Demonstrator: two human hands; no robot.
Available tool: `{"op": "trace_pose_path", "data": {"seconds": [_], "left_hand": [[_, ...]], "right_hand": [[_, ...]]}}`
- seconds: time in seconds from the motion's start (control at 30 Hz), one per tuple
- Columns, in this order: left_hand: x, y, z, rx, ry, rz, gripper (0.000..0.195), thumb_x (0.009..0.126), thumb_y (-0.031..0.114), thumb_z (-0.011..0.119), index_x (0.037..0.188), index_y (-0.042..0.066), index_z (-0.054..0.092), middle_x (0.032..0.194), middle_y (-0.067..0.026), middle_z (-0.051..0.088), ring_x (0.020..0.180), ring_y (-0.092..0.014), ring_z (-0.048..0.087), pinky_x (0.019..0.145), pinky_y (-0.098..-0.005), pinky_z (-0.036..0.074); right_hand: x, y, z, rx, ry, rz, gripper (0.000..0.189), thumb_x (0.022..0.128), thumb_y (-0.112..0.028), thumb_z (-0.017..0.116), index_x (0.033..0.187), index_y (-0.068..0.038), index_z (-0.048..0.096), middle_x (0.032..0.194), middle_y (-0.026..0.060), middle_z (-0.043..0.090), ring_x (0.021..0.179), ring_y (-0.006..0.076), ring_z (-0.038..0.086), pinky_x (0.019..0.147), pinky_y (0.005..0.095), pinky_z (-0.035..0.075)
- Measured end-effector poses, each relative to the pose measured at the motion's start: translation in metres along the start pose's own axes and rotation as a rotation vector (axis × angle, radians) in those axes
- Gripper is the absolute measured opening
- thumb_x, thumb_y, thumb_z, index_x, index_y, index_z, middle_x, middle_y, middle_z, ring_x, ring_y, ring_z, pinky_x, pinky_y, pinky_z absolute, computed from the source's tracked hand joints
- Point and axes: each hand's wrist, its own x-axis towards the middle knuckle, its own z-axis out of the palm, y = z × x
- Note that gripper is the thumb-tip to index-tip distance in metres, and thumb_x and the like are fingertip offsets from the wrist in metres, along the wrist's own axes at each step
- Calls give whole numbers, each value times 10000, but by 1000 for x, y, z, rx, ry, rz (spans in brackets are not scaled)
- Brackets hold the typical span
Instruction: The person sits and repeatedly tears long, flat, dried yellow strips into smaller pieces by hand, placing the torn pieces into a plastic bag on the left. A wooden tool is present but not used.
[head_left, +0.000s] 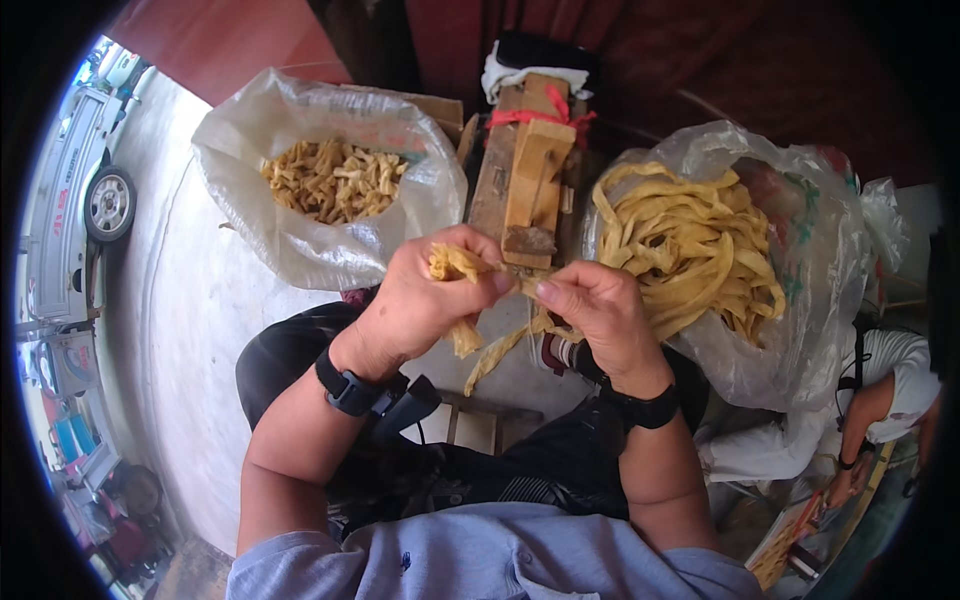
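Observation:
Between my two hands runs a yellowish dried strip (529, 285), pinched at thumb and fingers on each side. My left hand (439, 292) also holds a bunched part of the yellowish material (455, 262), and a piece sticks out beneath the palm. From my right hand (607, 315) a loose end (495, 360) hangs down over the floor. Just beyond my hands lies a wooden block (536, 180) on a wooden bench (491, 184), with a red cloth tie (525, 117) around it. I cannot tell whether the strip touches the wood.
An open woven plastic sack (337, 262) at left holds short knotted pieces (337, 180). A plastic bag (810, 300) at right holds a heap of long strips (675, 240). Another person (892, 375) works at lower right. A vehicle (67, 202) stands at far left.

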Motion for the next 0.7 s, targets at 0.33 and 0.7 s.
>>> {"op": "trace_pose_path", "data": {"seconds": [0.33, 0.7], "left_hand": [[-3, -1, -3, -200, 2, 0, 155, 857, 67, 727, 943, 29, 603, 721, -34, 624, 566, -74, 555, 486, -206, 433], [74, -25, 5, 167, 155, 174, 214, 927, 205, 694, 1020, 20, 642, 816, -16, 651, 699, -74, 574, 629, -217, 466]], "right_hand": [[-4, -1, -2, -5, -26, 72, 234, 960, -223, 646, 891, 0, 663, 688, -55, 523, 616, 24, 418, 553, 190, 332], [64, 55, -22, -543, 511, -263, 168, 923, -244, 675, 956, -93, 612, 750, 58, 668, 649, 208, 632, 585, 334, 472]]}}
